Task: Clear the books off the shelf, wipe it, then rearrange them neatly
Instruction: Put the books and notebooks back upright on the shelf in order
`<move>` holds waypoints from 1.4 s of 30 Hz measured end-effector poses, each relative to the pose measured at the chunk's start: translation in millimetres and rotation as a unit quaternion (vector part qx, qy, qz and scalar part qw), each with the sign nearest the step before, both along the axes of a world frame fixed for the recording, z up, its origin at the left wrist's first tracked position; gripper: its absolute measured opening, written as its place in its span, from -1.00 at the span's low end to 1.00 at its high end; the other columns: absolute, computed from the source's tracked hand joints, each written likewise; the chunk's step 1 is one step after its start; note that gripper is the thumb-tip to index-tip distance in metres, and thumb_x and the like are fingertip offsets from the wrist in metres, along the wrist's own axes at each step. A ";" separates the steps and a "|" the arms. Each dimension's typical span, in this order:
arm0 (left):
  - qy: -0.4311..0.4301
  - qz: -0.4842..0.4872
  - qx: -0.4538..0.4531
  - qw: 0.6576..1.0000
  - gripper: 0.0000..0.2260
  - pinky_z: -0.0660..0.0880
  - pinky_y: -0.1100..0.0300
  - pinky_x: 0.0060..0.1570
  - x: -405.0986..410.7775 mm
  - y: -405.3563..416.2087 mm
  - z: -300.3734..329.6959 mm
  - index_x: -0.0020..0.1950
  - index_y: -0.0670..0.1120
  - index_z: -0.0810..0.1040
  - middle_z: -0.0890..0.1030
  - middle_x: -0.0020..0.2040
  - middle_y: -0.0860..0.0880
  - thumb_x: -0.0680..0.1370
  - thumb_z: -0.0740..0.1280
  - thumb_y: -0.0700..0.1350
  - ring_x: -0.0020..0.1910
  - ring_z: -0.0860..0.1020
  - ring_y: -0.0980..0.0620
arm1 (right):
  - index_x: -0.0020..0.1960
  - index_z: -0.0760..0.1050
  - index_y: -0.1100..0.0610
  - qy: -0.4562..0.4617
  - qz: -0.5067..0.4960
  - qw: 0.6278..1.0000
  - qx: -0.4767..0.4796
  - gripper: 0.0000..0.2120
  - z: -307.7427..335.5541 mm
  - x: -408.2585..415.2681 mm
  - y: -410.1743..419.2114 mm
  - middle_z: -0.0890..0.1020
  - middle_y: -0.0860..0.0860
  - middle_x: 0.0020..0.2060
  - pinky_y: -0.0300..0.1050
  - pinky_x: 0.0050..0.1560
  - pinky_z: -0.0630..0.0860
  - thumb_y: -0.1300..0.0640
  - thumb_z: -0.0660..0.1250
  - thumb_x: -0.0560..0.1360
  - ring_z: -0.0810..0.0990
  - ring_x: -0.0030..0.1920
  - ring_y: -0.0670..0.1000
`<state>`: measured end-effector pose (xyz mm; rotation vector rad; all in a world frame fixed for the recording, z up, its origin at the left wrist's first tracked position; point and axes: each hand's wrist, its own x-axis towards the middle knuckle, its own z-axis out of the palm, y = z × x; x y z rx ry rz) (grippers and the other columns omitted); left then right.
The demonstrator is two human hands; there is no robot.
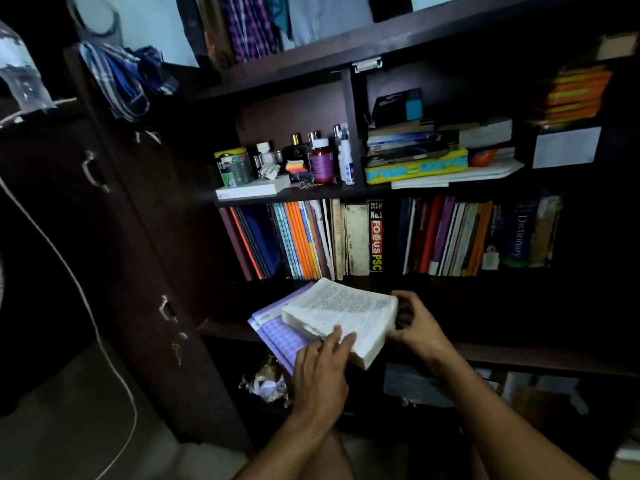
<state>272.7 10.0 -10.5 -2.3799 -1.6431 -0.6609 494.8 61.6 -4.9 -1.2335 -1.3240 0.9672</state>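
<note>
1. While both hands work at the dark shelf (228,329), a coverless book (341,315) lies on purple notebooks (277,332) there.
2. Left hand (320,372): fingers straight, pressing the book's near edge.
3. Right hand (414,325): fingers curled round its right edge.
4. Upright books (346,237) fill the shelf above.

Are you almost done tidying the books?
Hard to tell. One row of books stands upright on a shelf. Both hands, left hand and right hand, hold a thick coverless book over purple notebooks on the lower shelf. No wiping cloth shows.
</note>
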 end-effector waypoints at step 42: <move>-0.338 -0.191 -0.085 0.918 -0.62 0.46 0.28 0.27 50.1 138.2 40.3 0.43 0.38 0.34 0.47 0.36 0.32 0.61 0.23 0.29 0.32 0.42 0.42 | 0.47 0.18 -0.29 -0.127 -0.080 0.984 0.095 -0.14 11.8 -15.2 64.7 0.52 -0.17 0.30 -0.06 0.17 0.59 -0.33 0.50 0.28 0.57 0.21 -0.15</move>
